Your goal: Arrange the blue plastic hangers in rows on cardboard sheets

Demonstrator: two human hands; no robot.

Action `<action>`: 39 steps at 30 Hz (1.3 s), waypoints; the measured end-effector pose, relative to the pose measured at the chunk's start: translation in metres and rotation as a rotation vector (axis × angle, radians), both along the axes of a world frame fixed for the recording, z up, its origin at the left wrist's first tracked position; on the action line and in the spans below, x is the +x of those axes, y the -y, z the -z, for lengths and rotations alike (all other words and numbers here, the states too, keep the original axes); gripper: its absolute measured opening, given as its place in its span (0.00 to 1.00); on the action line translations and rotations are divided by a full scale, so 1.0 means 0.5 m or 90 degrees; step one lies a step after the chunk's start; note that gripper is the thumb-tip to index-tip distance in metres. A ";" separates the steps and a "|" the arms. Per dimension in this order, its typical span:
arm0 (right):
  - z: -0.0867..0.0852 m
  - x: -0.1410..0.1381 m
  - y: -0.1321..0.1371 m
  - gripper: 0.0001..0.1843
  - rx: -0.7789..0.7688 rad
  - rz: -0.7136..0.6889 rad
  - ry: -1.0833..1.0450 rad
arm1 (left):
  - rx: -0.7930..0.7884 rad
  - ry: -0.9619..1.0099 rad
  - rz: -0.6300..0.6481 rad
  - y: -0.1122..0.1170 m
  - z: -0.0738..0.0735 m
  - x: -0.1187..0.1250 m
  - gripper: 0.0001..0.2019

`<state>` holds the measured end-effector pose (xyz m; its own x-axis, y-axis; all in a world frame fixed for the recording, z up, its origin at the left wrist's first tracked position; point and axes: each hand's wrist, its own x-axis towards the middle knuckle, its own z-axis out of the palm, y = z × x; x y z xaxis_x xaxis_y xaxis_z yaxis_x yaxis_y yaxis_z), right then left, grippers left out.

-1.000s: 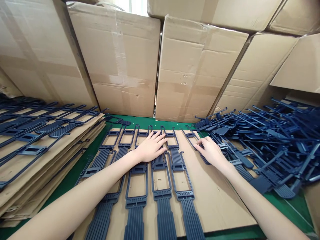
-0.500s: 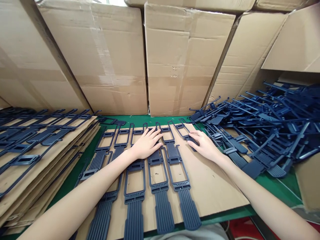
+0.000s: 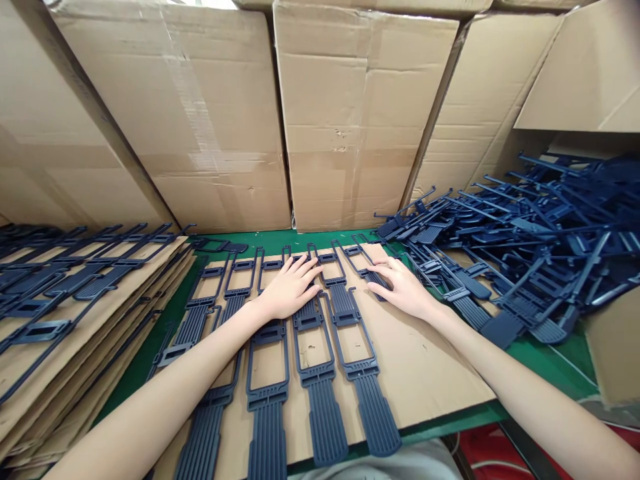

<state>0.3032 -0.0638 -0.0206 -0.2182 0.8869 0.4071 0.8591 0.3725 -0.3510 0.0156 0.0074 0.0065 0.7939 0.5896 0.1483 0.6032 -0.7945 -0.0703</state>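
A cardboard sheet (image 3: 430, 373) lies on the green table in front of me with several dark blue plastic frame parts (image 3: 315, 347) laid side by side on it. My left hand (image 3: 290, 288) rests flat, fingers stretched out, on the far ends of the middle parts. My right hand (image 3: 403, 287) lies with fingers spread on the rightmost far part (image 3: 367, 263), near the sheet's back right corner. Nothing is held in either hand.
A big loose heap of the same blue parts (image 3: 530, 247) fills the right side. At left is a stack of cardboard sheets (image 3: 95, 313) with parts laid on top. Large cardboard boxes (image 3: 350, 120) wall off the back. Another box (image 3: 615, 353) stands at the right edge.
My right hand has slid left with the rightmost part toward the row. My left hand stays flat on the parts. The camera has tipped down a little.
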 end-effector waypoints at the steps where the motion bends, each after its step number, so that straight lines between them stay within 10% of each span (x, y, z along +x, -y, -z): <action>1: 0.000 -0.001 0.000 0.22 0.003 -0.005 -0.002 | 0.000 0.002 0.001 -0.001 0.001 0.000 0.27; 7: -0.020 0.016 -0.001 0.18 0.034 0.040 -0.004 | -0.006 0.019 0.005 -0.002 0.003 -0.003 0.26; 13: -0.047 0.109 0.004 0.14 0.043 0.327 0.141 | -0.008 0.017 0.004 0.000 0.000 -0.002 0.26; 18: -0.027 0.175 0.014 0.32 -0.059 0.453 0.223 | -0.022 0.011 0.001 0.003 -0.005 0.000 0.26; 30: -0.055 0.155 0.019 0.18 -0.090 0.380 0.189 | -0.024 0.017 0.003 -0.002 -0.003 -0.002 0.26; 39: -0.112 0.094 0.056 0.20 0.214 0.101 -0.138 | -0.029 0.007 0.002 0.001 -0.007 -0.001 0.26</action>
<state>0.3499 -0.0920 0.0354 0.0322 0.7128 0.7006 0.8349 0.3662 -0.4109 0.0151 0.0069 0.0099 0.7940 0.5940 0.1295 0.6017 -0.7983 -0.0276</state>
